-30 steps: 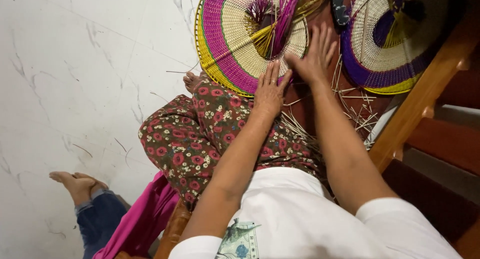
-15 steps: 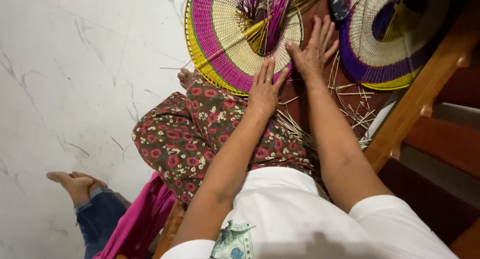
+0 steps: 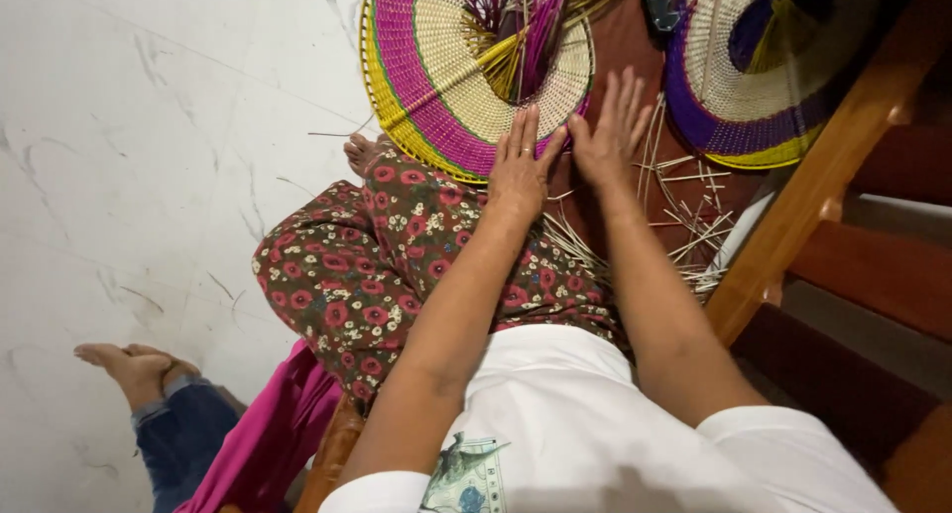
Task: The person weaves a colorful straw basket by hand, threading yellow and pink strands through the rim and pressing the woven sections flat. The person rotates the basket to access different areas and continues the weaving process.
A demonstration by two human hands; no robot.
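Left hand lies flat, fingers extended, on the rim of the pink-and-yellow woven fan. Right hand is spread open just beside it, apparently touching. Loose straw strips lie nearby; a purple-rimmed fan sits right.

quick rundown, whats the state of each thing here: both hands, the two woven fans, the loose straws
left hand: open, flat, fingertips on the rim of the pink and yellow fan
right hand: open, fingers spread, pressed down beside that fan
pink and yellow fan: lying flat, centre tuft of strands loose
purple and yellow fan: lying flat, untouched
loose straws: scattered between the fans and the wooden stair rail
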